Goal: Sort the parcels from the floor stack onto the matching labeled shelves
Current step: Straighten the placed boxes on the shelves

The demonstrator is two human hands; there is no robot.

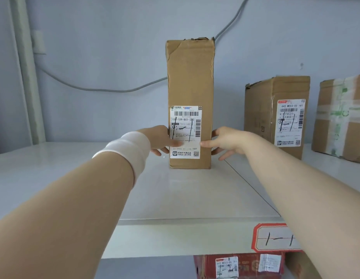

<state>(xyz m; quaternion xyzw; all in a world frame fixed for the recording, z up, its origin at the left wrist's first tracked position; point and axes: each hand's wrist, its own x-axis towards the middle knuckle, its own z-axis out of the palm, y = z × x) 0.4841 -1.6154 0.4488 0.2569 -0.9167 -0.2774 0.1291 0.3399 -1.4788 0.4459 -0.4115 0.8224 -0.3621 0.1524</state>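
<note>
Since the tall parcel [190, 81] stands upright on the 1-1 shelf [175, 194], long axis vertical, it's sitting right between both hands. Looks like the left hand [157, 139] and right hand [225, 141] just touch its lower sides with loose, spread fingers, neither one nearer.

Tall brown parcel [190, 77], upright on the shelf [175, 194], its label [185, 117] marked 1-1 facing out, stands between the left hand [159, 140] and right hand [228, 141], both touching its lower sides; the shelf's 1-1 tag [275, 237] is below the right hand
</note>
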